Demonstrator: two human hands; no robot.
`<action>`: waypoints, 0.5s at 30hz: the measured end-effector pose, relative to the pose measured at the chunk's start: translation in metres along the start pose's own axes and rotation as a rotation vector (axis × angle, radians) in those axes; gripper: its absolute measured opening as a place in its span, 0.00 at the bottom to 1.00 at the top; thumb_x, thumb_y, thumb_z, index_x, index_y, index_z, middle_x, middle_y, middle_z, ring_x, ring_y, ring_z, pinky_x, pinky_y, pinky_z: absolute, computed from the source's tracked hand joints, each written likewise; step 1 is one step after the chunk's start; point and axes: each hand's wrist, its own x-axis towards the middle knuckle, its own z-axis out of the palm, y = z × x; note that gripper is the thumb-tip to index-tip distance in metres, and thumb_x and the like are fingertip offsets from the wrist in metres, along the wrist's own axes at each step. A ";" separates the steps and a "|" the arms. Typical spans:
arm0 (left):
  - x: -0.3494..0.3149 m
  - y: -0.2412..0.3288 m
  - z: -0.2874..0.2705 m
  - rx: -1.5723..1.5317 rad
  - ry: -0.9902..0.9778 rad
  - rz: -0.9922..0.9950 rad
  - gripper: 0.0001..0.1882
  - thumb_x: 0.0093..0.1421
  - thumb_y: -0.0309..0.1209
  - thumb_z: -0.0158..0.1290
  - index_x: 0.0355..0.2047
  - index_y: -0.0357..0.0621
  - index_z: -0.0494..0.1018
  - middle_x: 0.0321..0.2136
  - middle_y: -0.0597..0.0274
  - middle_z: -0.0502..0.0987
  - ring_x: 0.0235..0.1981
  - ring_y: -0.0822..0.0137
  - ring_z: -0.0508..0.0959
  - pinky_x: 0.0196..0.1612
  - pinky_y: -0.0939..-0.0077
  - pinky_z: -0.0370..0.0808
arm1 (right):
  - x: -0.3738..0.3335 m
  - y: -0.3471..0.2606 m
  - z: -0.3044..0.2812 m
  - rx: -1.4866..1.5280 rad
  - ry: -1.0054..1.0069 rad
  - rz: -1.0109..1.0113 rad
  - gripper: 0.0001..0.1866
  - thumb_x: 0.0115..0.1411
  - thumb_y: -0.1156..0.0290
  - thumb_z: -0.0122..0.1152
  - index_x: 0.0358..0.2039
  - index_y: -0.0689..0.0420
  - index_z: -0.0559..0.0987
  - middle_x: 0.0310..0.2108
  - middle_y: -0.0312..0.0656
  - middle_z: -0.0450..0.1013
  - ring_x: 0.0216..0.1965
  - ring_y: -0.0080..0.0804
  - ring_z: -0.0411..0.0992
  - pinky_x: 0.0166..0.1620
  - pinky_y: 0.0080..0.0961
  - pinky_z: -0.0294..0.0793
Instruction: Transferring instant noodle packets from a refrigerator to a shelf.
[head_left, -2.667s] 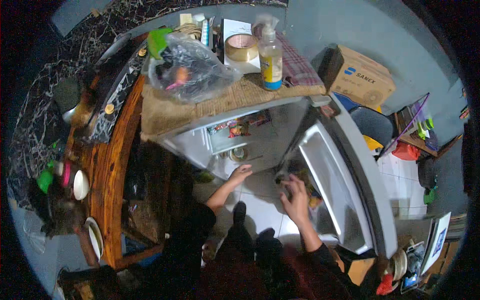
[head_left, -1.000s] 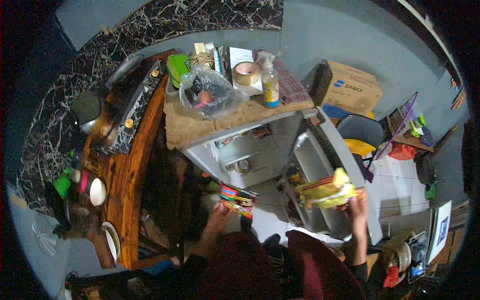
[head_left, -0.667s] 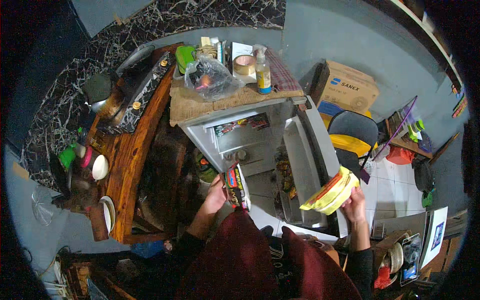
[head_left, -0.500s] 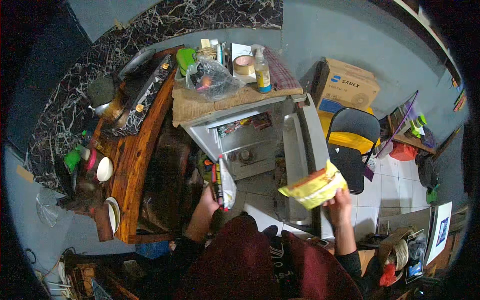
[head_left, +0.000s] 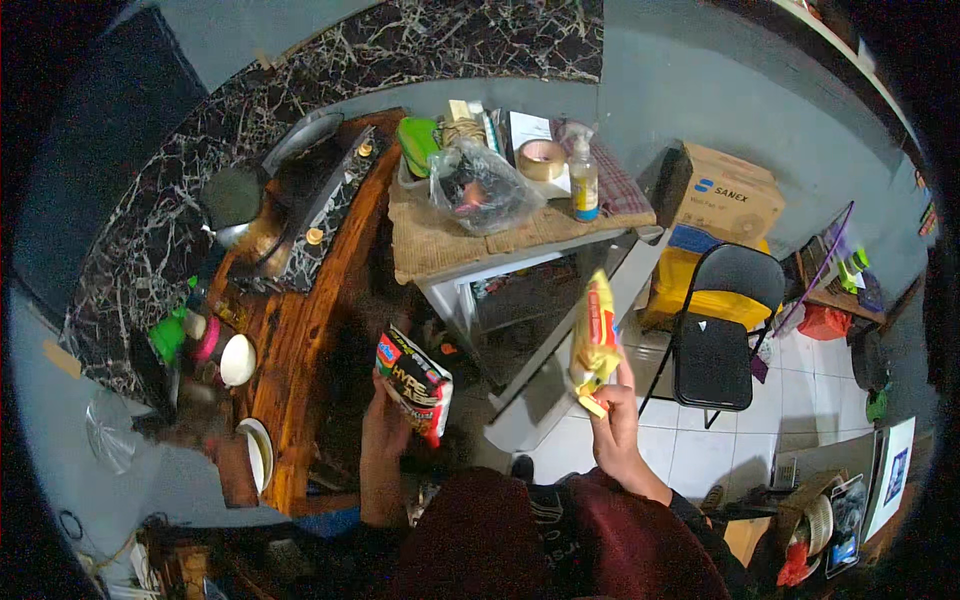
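My left hand [head_left: 383, 428] is closed round the edge of a black, white and red instant noodle packet [head_left: 416, 388], its front turned up towards me. In my right hand [head_left: 617, 430] a yellow instant noodle packet [head_left: 594, 340] stands nearly on edge, gripped low between thumb and fingers. Between and beyond the hands is a small fridge [head_left: 450, 300]; its grey door [head_left: 545, 378] hangs partly open, slanting towards me behind the yellow packet. Most of the fridge's inside is in shadow or hidden by the door.
On the cardboard [head_left: 430, 235] covering the fridge top stand a plastic bag [head_left: 490, 195], a tape roll [head_left: 541, 160] and a spray bottle [head_left: 584, 180]. A wooden counter [head_left: 320, 330] runs along the left. To the right are a black folding chair [head_left: 712, 375] and a cardboard box [head_left: 728, 195].
The fridge door has swung partway inwards. Both packets have turned in my hands: the left one's front now faces up, the yellow one is more upright. The view has shifted too.
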 end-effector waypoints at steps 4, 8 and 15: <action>0.016 0.009 0.016 0.092 -0.138 0.069 0.26 0.60 0.46 0.35 0.53 0.44 0.54 0.50 0.58 0.63 0.51 0.61 0.64 0.53 0.60 0.61 | 0.024 -0.004 -0.002 -0.525 0.108 -0.239 0.08 0.48 0.85 0.49 0.29 0.59 0.69 0.56 0.57 0.45 0.51 0.48 0.60 0.51 0.33 0.63; 0.070 -0.020 0.044 0.459 -0.082 0.087 0.21 0.61 0.41 0.34 0.51 0.41 0.57 0.49 0.57 0.64 0.50 0.61 0.64 0.54 0.62 0.58 | 0.022 0.001 -0.034 -0.642 0.339 -0.307 0.04 0.50 0.76 0.56 0.25 0.61 0.71 0.55 0.54 0.48 0.56 0.45 0.54 0.52 0.35 0.57; 0.132 -0.170 0.129 0.125 -0.248 -0.350 0.18 0.61 0.38 0.32 0.47 0.42 0.62 0.45 0.60 0.68 0.46 0.64 0.68 0.50 0.67 0.63 | -0.012 0.003 -0.191 -0.108 0.575 -0.112 0.04 0.48 0.75 0.53 0.23 0.60 0.68 0.55 0.52 0.51 0.55 0.40 0.54 0.54 0.35 0.55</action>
